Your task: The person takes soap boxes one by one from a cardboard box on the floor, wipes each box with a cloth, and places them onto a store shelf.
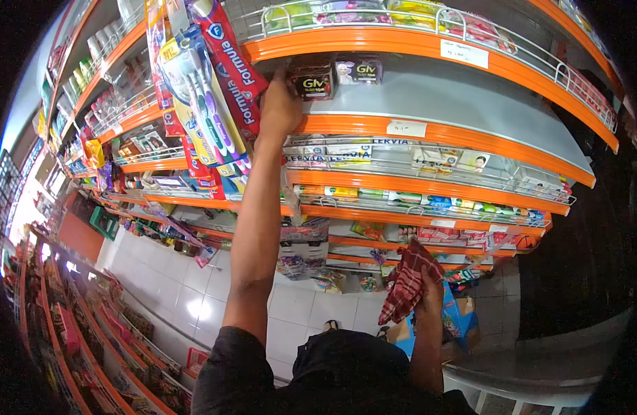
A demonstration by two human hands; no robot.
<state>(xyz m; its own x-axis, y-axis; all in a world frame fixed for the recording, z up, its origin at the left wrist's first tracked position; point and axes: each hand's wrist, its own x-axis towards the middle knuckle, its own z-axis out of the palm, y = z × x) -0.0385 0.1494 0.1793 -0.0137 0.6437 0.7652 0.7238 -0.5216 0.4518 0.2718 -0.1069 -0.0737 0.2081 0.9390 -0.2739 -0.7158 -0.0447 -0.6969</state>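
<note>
My left hand reaches up onto the grey shelf and grips the left end of a dark Giv soap box; its fingertips are partly hidden. Just right of that box stands another Giv soap box, with a pale picture on its front. Hanging toothbrush packs and red Formula packs are close beside my left wrist. Lower down on the right, my right hand is closed around a red plaid cloth, which hangs in loose folds before the lower shelves.
The grey shelf has an orange front edge with a price label. Above it, a wire-railed shelf holds colourful packs. Lervia boxes and rows of bottles fill lower shelves. Blue cartons stand on the tiled floor.
</note>
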